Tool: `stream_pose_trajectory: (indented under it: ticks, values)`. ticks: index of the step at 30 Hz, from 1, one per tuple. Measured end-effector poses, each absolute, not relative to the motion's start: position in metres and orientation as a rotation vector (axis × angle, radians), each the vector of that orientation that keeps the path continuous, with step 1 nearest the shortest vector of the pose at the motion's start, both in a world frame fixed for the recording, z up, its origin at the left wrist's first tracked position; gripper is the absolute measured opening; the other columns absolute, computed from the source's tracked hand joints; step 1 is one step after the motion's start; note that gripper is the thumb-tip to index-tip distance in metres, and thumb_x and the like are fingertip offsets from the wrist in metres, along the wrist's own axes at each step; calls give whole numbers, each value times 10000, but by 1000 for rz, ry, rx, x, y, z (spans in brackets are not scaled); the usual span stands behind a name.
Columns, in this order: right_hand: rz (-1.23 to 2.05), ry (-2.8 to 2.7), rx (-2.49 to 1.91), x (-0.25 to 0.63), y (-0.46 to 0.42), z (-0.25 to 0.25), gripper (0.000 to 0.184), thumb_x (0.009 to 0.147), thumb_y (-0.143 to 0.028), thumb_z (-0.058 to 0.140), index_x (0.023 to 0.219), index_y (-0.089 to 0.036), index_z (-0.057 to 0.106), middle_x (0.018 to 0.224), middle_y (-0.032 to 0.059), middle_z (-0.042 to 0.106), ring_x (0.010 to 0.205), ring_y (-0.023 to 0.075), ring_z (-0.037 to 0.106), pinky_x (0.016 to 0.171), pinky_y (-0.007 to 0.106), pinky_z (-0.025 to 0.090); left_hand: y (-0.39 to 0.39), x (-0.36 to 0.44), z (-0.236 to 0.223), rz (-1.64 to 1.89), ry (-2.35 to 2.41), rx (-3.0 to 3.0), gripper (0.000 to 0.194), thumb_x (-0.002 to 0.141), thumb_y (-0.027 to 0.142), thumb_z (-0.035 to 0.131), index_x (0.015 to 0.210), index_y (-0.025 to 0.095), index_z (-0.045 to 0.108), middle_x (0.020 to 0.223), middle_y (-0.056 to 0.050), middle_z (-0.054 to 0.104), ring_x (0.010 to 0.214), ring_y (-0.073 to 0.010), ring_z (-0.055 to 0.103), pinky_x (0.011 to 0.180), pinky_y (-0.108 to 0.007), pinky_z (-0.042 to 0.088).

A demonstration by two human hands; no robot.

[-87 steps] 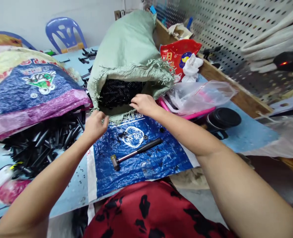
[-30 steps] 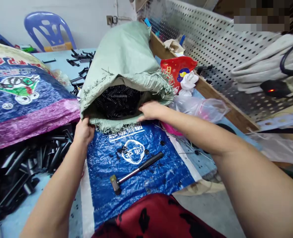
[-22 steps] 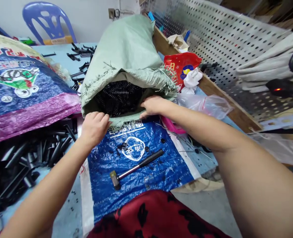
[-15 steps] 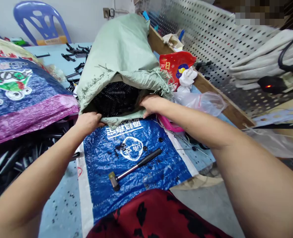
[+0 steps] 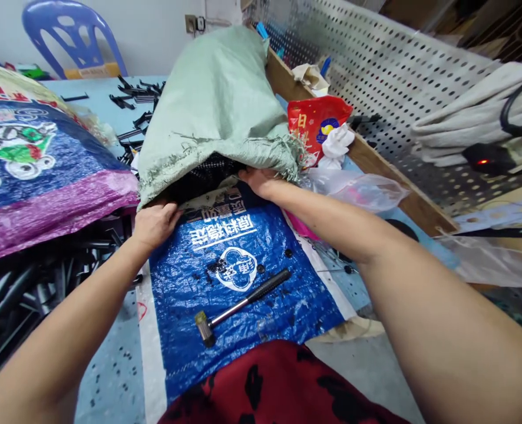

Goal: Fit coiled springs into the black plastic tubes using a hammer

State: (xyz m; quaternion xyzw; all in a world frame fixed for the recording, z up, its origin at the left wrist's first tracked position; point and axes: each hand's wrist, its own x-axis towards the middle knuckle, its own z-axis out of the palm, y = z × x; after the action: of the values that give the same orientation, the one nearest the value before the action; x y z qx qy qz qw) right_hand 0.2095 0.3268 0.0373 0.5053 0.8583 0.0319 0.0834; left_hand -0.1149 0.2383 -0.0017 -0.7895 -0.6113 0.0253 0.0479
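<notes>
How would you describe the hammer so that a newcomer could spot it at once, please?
Find the large pale green sack at upper centre. In front of it lies a shiny blue sheet with white print. The hammer lies slantwise on that, its metal shaft setting it apart from the small black bits nearby.

Sack (image 5: 217, 100): woven plastic, matt; hem (image 5: 168, 171) rough, frayed. Sheet (image 5: 185, 359) at tabletop's (image 5: 115, 406) near edge: woven plastic, glossy, wrinkled. Hammer (image 5: 243, 302): shaft (image 5: 229, 312) smooth, shiny metal; grip (image 5: 268, 285) matt. Black parts (image 5: 17, 288): smooth, plastic-looking, semi-gloss. Board (image 5: 402, 197) along right edge: wood, matt. Panel (image 5: 376, 70): perforated metal, dull sheen.
</notes>
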Motion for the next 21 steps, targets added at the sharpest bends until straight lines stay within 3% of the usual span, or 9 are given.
stream_pose_trajectory:
  ticks: [3, 8, 11, 15, 18, 21]
  values:
    - [154, 2522, 1451, 211, 312, 30, 413, 1015, -140, 391, 1314, -97, 672, 1294, 241, 712, 1212, 354, 647, 1057, 477, 440, 241, -109, -6, 116, -1941, -2357, 458, 1060, 350, 316, 1159, 181, 730, 1004, -192, 745, 988, -352, 718, 706, -372, 397]
    - [215, 2521, 1286, 221, 278, 29, 399, 1001, -101, 364, 1174, -53, 721, 1253, 262, 709, 1210, 360, 624, 1085, 503, 398, 235, -109, -15, 204, -1843, -2506, 414, 1030, 256, 354, 1226, 217, 717, 1002, -178, 738, 937, -337, 729, 680, -358, 385]
    - [156, 2737, 1284, 214, 249, 32, 405, 1033, -173, 370, 1256, -86, 696, 1308, 239, 685, 1223, 345, 614, 1086, 503, 416, 225, -110, -13, 235, -1784, -2523, 401, 1040, 350, 376, 1255, 202, 682, 1055, -179, 722, 948, -338, 724, 696, -357, 408]
    - [-433, 3028, 1031, 183, 217, 21, 487, 1101, -360, 371, 1535, -200, 522, 1588, 128, 540, 1414, 219, 527, 1165, 354, 419, 220, -103, -4, 234, -1727, -2561, 517, 1039, 565, 390, 1289, 201, 657, 1054, -164, 706, 975, -344, 711, 703, -352, 428]
    - [-569, 2983, 1033, 161, 222, 6, 532, 1120, -393, 351, 1618, -214, 397, 1684, 89, 441, 1482, 177, 475, 1187, 278, 387, 225, -95, -2, 262, -1732, -2545, 443, 1074, 389, 320, 1153, 199, 713, 1025, -157, 696, 916, -316, 713, 643, -342, 384]
    - [-562, 2856, 1246, 153, 247, -4, 510, 1130, -376, 301, 1561, -142, 440, 1594, 159, 539, 1421, 253, 532, 1167, 358, 400, 228, -88, -5, 198, -1757, -2445, 437, 1060, 270, 303, 1094, 183, 730, 1033, -178, 681, 915, -312, 708, 626, -348, 368]
